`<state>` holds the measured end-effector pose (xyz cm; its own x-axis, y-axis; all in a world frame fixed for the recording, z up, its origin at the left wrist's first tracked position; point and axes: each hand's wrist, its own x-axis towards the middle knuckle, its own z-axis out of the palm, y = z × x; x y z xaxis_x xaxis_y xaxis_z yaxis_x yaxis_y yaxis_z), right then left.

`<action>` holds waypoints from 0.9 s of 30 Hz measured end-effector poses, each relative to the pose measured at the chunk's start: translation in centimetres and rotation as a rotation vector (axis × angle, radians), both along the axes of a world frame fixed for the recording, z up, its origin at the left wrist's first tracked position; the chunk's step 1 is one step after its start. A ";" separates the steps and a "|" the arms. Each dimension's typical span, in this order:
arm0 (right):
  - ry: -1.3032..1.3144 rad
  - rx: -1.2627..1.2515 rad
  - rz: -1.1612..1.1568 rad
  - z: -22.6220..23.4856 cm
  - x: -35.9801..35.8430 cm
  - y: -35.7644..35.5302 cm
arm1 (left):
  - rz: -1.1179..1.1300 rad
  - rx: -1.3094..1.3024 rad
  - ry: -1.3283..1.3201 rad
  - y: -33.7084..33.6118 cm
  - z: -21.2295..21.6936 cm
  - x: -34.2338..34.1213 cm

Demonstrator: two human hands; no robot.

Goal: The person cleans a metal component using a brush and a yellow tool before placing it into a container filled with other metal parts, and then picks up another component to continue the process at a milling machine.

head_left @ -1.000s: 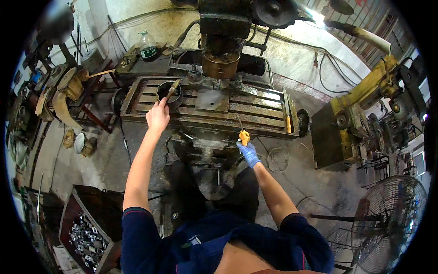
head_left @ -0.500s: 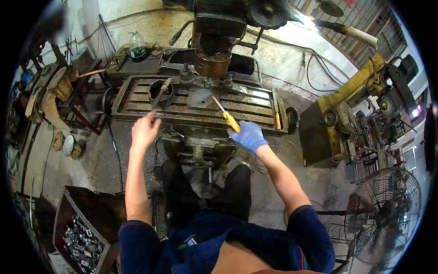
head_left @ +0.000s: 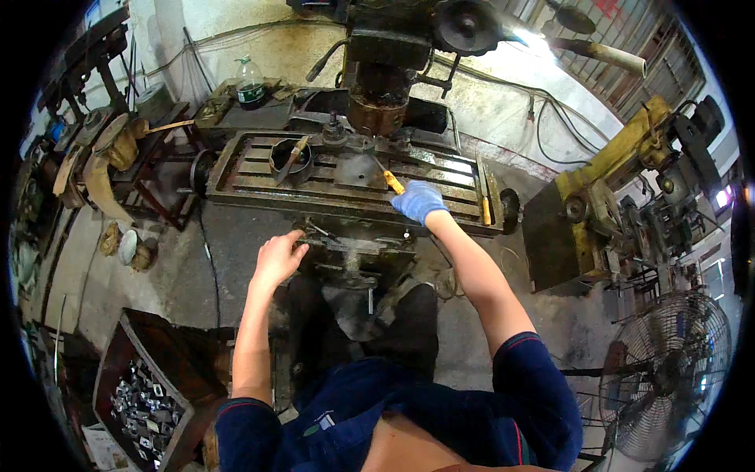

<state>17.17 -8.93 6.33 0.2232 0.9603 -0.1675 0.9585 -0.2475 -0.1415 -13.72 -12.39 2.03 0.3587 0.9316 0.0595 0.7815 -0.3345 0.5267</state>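
My right hand (head_left: 419,202), in a blue glove, is closed around the yellow handle of a thin-shafted tool (head_left: 393,182). Its shaft points toward a flat metal plate (head_left: 358,170) on the slotted machine table (head_left: 236,189), below the spindle head (head_left: 376,114). I cannot make out whether the tip touches anything. My bare left hand (head_left: 280,258) is in front of the table, thumb and fingers apart, close to a small metal lever (head_left: 321,231); contact with it is unclear. A dark round pot (head_left: 277,167) with a wooden-handled brush (head_left: 297,149) stands on the table.
Another yellow-handled tool (head_left: 486,209) lies at the table's right end. A bin (head_left: 130,334) of small metal parts stands at lower left, a floor fan (head_left: 664,377) at lower right. A yellow-green machine (head_left: 562,236) is to the right; a bottle (head_left: 250,82) stands behind.
My left hand has moved down and right, from near the pot to beside the lever. My right hand has shifted slightly up, still holding the yellow-handled tool. The whole view has moved a little.
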 end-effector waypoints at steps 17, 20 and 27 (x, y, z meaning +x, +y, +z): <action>0.490 0.015 0.246 -2.6 -2.0 -13.1 | 0.106 -0.635 -1.252 4.3 -5.7 6.4; 0.528 0.010 0.308 -5.1 -1.4 -12.6 | 0.078 -0.697 -1.270 4.0 -4.7 7.9; 0.905 -0.019 0.379 -2.3 -3.2 -12.8 | 0.176 -0.581 -1.186 3.7 -0.2 5.0</action>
<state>14.01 -21.72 3.99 -0.3195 0.9372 -0.1397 0.5060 0.0441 -0.8614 -8.73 -8.65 1.88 0.2394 0.9561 -0.1691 -0.2365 0.2264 0.9449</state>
